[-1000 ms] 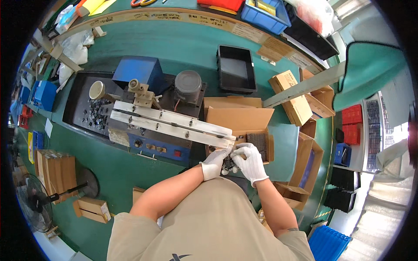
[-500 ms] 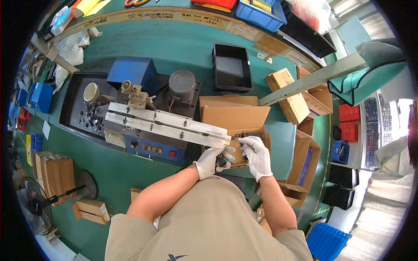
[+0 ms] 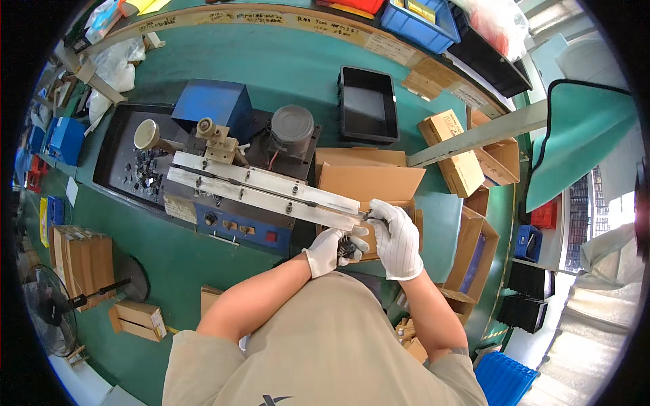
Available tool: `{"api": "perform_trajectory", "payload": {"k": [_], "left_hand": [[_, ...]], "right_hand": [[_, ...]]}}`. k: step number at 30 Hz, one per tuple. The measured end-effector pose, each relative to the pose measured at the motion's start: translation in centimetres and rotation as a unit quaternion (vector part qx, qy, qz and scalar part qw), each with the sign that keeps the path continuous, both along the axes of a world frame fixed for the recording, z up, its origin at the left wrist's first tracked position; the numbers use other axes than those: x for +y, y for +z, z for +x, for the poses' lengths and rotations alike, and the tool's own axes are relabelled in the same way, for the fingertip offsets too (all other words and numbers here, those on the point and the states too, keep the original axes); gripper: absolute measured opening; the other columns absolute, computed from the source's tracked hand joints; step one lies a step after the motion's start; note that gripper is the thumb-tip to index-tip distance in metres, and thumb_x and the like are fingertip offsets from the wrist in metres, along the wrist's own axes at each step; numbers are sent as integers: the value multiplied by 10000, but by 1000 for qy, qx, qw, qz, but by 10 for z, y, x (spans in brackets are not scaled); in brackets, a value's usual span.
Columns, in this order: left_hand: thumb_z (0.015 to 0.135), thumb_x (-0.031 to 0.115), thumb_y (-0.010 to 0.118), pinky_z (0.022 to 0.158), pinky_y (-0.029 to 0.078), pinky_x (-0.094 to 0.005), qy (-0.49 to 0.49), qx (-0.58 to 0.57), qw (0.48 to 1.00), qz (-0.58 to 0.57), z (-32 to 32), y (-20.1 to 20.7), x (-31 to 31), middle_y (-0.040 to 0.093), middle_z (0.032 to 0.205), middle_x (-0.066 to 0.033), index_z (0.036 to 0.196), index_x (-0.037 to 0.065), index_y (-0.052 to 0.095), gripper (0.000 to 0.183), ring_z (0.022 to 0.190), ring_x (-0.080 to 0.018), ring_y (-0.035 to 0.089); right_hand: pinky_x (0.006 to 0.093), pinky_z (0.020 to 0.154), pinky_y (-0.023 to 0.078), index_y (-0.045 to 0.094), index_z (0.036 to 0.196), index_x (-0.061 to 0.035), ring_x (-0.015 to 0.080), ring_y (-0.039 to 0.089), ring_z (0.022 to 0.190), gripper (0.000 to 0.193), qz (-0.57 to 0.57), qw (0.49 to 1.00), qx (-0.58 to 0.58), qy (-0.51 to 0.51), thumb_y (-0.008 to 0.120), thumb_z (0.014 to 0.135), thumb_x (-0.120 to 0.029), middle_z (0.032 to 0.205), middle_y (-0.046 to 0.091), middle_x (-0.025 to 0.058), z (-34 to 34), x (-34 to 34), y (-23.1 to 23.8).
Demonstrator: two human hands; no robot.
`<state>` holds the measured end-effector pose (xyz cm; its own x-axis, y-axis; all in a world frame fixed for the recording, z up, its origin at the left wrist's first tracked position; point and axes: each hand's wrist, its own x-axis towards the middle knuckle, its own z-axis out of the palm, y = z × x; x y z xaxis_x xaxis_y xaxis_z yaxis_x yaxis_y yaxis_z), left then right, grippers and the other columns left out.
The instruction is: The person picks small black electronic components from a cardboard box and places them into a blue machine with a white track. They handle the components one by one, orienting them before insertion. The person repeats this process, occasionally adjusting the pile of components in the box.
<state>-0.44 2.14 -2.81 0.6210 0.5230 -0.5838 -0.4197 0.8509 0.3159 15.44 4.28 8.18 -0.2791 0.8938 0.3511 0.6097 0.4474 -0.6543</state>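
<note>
My left hand (image 3: 329,253), in a white glove, is closed around several small black parts with metal pins (image 3: 347,249), just below the end of the feed track. Beside it my right hand (image 3: 398,242), also gloved, has its thumb and fingers pinched at the outlet of the track; what sits between the fingertips is too small to make out. The track (image 3: 271,197) is two pale metal rails with a dark line of parts between them. It slants down to the right from a bench machine with a blue control panel (image 3: 240,229). An open cardboard box (image 3: 372,186) stands behind my right hand, which partly hides it.
A dark tray (image 3: 112,162) with scattered black pieces (image 3: 147,172) lies left of the machine. Behind stand a blue housing (image 3: 211,108), a round motor (image 3: 292,124) and a black bin (image 3: 367,107). A slanting metal post (image 3: 481,137) and a carton (image 3: 452,154) are at the right.
My right hand has moved up and left from over the cardboard box to the track's end. My left hand stays nearly in place with the parts. The whole view has shifted slightly.
</note>
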Motion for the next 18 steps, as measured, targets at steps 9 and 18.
{"api": "perform_trajectory", "payload": {"k": [9,18], "left_hand": [[1058,534,376,500,423,-245,-5,-24,1000,9,0,-8,-2,717,969,-26,1196,130,625,494,752,-107,666],[820,366,760,807,546,-405,-135,269,788,536,-13,-13,-3,678,1060,-143,1242,57,533,570,965,-312,665]], "right_hand": [[352,762,567,687,1162,-25,239,684,856,351,-3,996,32,-79,737,827,68,1022,708,126,-14,-7,4],[494,816,490,740,983,-85,378,618,925,279,-165,960,-221,39,731,776,-273,938,688,142,-4,-40,-20]]}}
